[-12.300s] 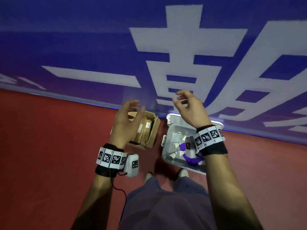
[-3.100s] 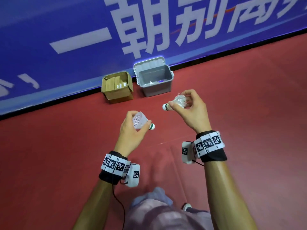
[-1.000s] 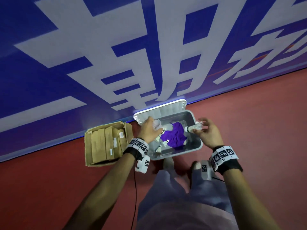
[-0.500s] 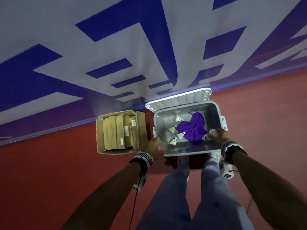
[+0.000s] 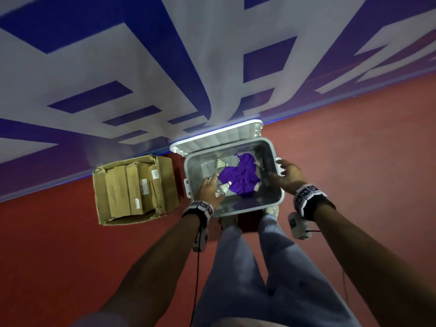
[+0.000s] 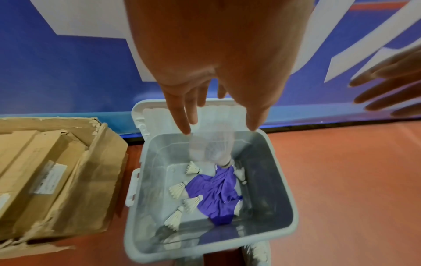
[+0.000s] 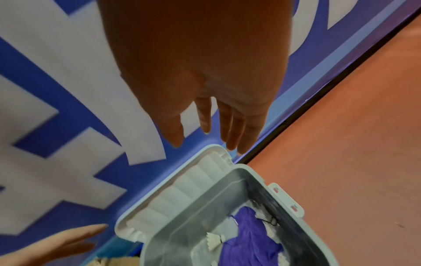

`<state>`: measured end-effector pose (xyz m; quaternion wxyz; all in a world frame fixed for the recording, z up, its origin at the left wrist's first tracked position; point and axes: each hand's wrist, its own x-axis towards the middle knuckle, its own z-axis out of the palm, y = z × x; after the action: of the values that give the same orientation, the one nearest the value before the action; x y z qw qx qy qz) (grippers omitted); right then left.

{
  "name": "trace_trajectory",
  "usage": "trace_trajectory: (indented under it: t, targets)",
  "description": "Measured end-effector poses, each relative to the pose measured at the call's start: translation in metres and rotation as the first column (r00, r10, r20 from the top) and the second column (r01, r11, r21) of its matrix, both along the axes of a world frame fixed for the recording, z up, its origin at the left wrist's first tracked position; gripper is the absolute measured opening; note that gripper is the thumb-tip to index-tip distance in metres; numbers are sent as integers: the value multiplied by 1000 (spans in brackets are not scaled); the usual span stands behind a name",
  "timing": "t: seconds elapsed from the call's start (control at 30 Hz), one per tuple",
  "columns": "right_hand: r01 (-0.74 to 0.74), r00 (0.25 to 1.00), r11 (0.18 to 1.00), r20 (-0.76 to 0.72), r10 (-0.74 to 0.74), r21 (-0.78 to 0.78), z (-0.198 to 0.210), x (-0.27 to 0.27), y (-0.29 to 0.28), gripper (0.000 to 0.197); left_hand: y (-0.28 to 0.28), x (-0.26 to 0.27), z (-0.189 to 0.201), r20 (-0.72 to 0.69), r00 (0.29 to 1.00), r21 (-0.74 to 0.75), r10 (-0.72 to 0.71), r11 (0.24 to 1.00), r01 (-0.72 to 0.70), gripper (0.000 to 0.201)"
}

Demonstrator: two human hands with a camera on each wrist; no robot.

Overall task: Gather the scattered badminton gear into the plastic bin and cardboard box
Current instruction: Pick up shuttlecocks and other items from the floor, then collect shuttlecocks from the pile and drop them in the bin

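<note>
Both hands are over the near end of the grey bin [image 5: 279,197], fingers spread and holding nothing. The left hand [image 5: 208,190] is above the left side, and a blurry shuttlecock [image 6: 214,145] sits mid-air just under its fingertips [image 6: 185,126]. The right hand [image 5: 286,177] hangs at the right rim, empty too. Inside the bin are a purple cloth [image 5: 240,177] and a few shuttlecocks. The cardboard box [image 5: 134,187] sits just left of it, and the bin lid [image 5: 219,138] leans on the blue banner [image 5: 94,67] behind
</note>
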<state>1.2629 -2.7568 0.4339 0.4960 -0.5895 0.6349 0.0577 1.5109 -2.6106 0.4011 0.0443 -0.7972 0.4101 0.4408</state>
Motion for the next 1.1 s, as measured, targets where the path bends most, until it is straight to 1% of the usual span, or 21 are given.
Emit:
trace_trajectory:
  t: [0.07,0.13,0.2,0.23,0.27,0.33,0.4,0.47,0.53,0.57,0.67,0.73,0.8,0.83,0.9,0.97,1.03,1.1]
  targets:
    - [62,998,998,14,-62,-17,9,-2,-1,41,-14,-12,10,7,997,-64,82,995,-82,86]
    - [107,993,994,51,-106,-27,22,0,-3,37,-26,-19,30,-16,988,-128,152,980,-153,88]
    - [122,989,992,87,-118,-41,44,5,-6,37,-33,-21,57,-16,983,-177,184,967,-184,88]
    - [136,985,990,109,-131,-42,49,8,-8,38,-36,-21,67,-19,982,-189,188,964,-188,86]
    - [143,980,989,144,-135,-47,64,11,-11,38,-37,-19,82,-28,981,-212,194,958,-196,83]
    - [145,967,986,225,-123,-84,95,17,-18,37,-38,-15,118,-62,976,-263,210,940,-219,74]
    - [153,950,978,292,-107,-139,131,22,-25,40,-38,-12,162,-91,967,-349,236,902,-253,64]
    - [160,930,966,359,-78,-204,172,25,-31,42,-35,-11,208,-139,952,-451,272,839,-305,53]
    - [148,919,946,394,-24,-287,212,27,-34,41,-31,-11,253,-171,946,-556,275,766,-323,43]
    - [132,915,931,403,16,-339,231,27,-34,41,-28,-11,277,-191,946,-602,262,730,-324,39]
    - [80,906,874,401,137,-479,287,26,-26,42,-21,-10,340,-215,958,-712,189,641,-286,39]
    - [26,907,840,366,208,-542,319,25,-20,45,-19,-7,375,-165,978,-785,131,583,-211,41]
    - [-23,908,807,325,264,-590,346,25,-13,47,-20,-2,401,-123,990,-845,65,516,-139,41]
    - [-23,909,788,316,273,-616,358,24,-9,47,-21,0,412,-114,993,-863,36,492,-117,40]
    - [34,913,751,326,245,-660,379,24,1,46,-23,4,428,-102,995,-871,-22,485,-78,39]
    - [125,915,728,362,177,-675,393,22,16,45,-25,7,437,-68,994,-873,-87,487,-17,39]
    - [241,910,698,407,78,-674,399,17,37,41,-25,6,443,-52,986,-874,-155,484,30,39]
    - [376,889,641,455,-47,-669,398,10,62,36,-23,3,446,-60,970,-871,-234,487,63,38]
